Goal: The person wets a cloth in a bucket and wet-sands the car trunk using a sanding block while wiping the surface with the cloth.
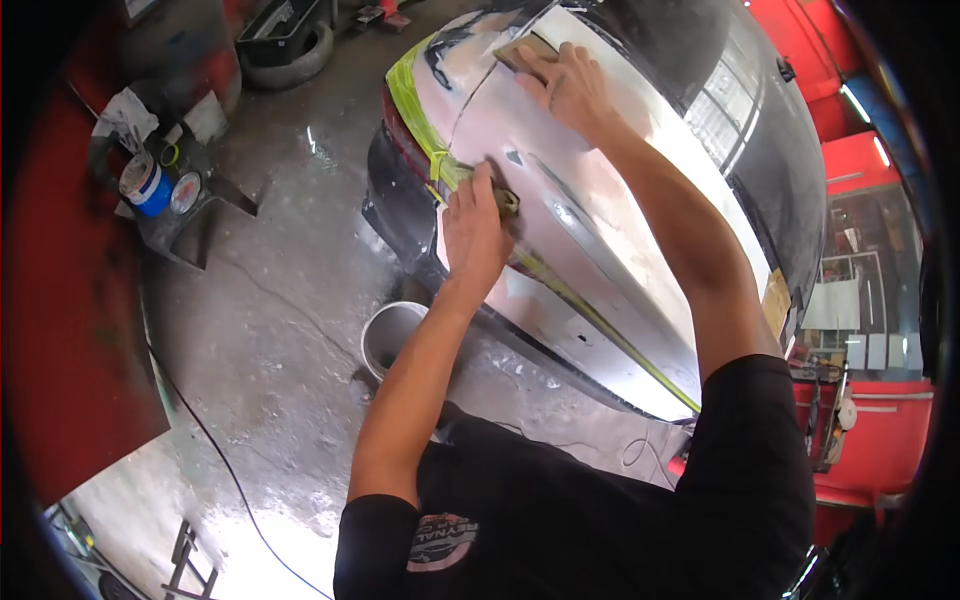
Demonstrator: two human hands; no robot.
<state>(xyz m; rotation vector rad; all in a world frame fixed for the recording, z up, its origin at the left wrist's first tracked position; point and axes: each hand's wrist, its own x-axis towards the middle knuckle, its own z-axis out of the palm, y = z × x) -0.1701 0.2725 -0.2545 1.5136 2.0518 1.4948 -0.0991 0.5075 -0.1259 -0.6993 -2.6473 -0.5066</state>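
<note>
My right hand (572,88) presses a flat brownish pad (524,52) on the upper part of a whitish car body panel (590,225). Lower and to the left, my left hand (476,225) rests at the panel's taped edge, its fingers closed around a small greenish-yellow item; what that item is I cannot make out. Yellow-green masking tape (405,95) covers the tail light edge, and another strip of tape (600,320) runs along the panel. Grey and pinkish patches mark the painted surface.
A white bucket (392,335) stands on the floor below my left forearm. At the left, a small stand (185,225) holds a blue-and-white tub (150,187) and rags. A black cable (215,430) crosses the floor. A tyre (290,65) lies at the back.
</note>
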